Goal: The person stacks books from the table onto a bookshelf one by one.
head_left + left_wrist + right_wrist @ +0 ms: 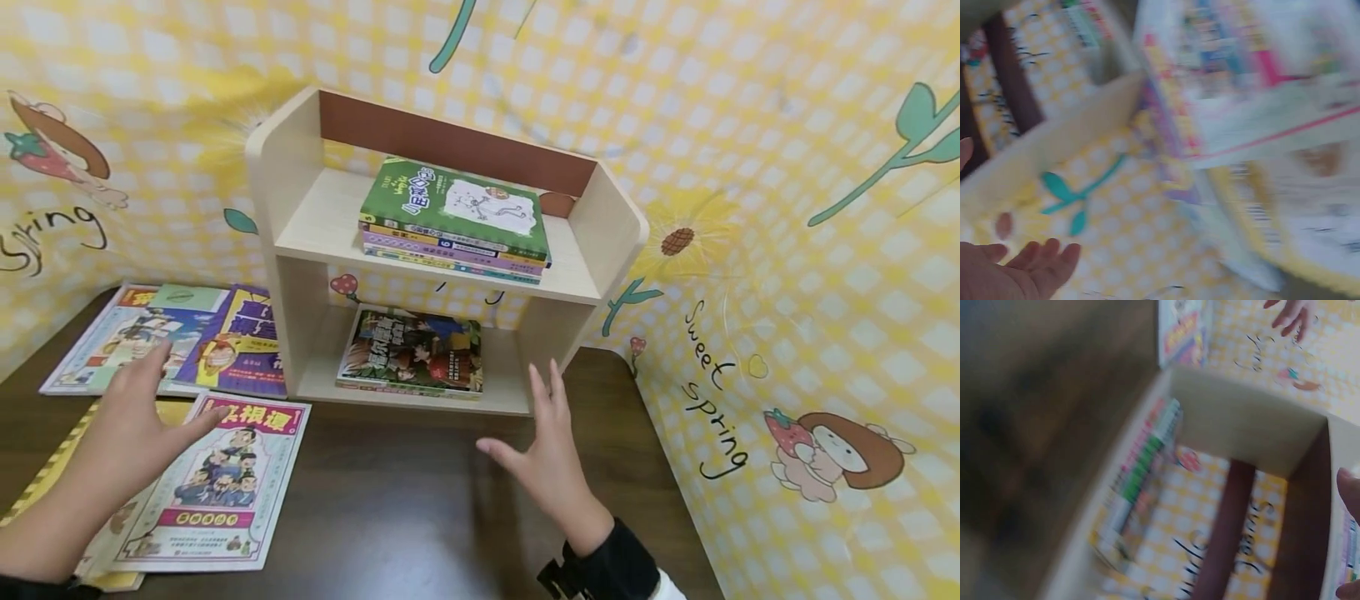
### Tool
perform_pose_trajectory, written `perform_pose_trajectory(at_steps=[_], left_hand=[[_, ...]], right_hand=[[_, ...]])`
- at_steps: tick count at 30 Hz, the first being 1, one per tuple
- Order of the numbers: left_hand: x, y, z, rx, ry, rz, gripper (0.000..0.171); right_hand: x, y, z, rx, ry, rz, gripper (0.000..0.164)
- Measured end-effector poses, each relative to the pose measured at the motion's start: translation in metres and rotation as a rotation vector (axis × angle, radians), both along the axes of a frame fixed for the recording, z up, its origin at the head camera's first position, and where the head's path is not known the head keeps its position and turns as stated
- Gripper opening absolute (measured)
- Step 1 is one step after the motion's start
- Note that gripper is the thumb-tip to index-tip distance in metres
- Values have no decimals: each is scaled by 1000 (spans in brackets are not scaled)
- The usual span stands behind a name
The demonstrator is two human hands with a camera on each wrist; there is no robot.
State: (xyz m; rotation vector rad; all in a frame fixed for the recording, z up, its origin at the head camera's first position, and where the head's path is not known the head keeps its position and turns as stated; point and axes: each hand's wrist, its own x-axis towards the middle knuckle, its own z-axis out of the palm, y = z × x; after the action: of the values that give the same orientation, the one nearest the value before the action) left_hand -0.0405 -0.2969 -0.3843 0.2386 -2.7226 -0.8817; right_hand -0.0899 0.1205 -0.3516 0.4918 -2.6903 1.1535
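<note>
You seem between grips, left hand (129, 429) and right hand (550, 467) empty; lifting the pink-and-white paper book (217, 479) near the left needs pinching.

From my station I see a dark table (390, 492) beneath the right hand (546, 467); beyond the hand, yellow-checked cloth (795, 275) bears a sunflower (677, 242), and rightward, "Sweet spring" lettering (713, 387) and a cartoon figure (836, 454).

place: home-like reading corner | signs: bookshelf (288, 183), illustrated books (423, 212), gingham cartoon backdrop (780, 108), tabletop (390, 500)
</note>
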Motion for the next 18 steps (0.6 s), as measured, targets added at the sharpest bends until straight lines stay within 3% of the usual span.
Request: perform_pose_trajectory(at_steps=[5, 9, 13, 18], left_hand=[[6, -18, -41, -45, -166, 65, 116], [10, -26, -67, -64, -257, 95, 124], [14, -29, -82, -49, -380, 131, 133], [18, -25, -92, -57, -518, 190, 142]], right_hand=[[14, -1, -32, -7, -120, 8, 107], [23, -4, -51, -6, -183, 7, 107], [30, -8, -63, -13, -190, 21, 106], [37, -11, -75, 21, -210, 32, 106]])
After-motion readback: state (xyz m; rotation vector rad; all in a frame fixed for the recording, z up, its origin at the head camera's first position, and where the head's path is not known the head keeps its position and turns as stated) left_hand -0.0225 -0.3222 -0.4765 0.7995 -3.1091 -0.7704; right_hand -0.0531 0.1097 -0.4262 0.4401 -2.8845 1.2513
